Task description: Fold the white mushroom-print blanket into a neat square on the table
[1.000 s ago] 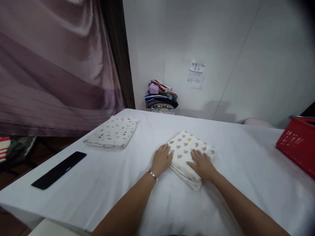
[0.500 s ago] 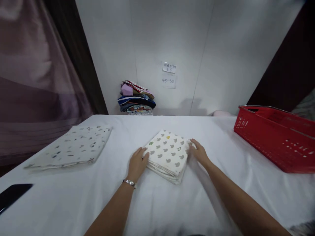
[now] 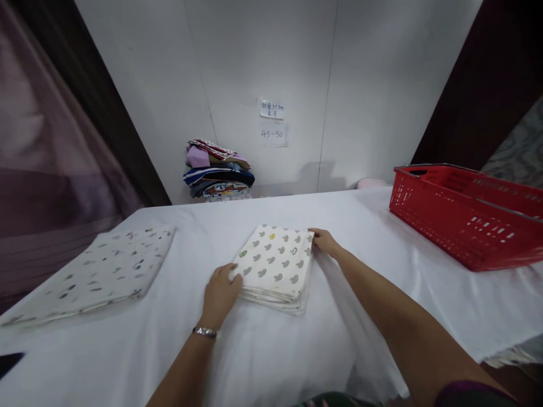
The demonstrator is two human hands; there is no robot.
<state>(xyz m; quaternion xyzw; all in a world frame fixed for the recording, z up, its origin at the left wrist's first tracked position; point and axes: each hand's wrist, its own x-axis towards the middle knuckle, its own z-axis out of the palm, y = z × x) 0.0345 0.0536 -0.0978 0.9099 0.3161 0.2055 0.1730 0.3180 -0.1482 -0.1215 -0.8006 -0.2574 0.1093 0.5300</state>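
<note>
A folded white cloth with grey mouse-head prints (image 3: pixel 276 265) lies in the middle of the white-covered table (image 3: pixel 271 345). My left hand (image 3: pixel 220 294) grips its near left corner, fingers curled at the edge. At the far right corner my right hand (image 3: pixel 323 242) pinches the cloth's edge. A watch sits on my left wrist.
A second folded patterned cloth (image 3: pixel 102 272) lies at the left of the table. A red plastic basket (image 3: pixel 466 212) stands at the right. A stack of folded clothes (image 3: pixel 218 176) rests against the back wall under two paper notes (image 3: pixel 272 121). A dark flat object (image 3: pixel 8 362) shows at the left edge.
My view has swung to the right, bringing the red basket in. My right hand slid off the cloth's top to its far right corner; my left hand moved to the near left corner.
</note>
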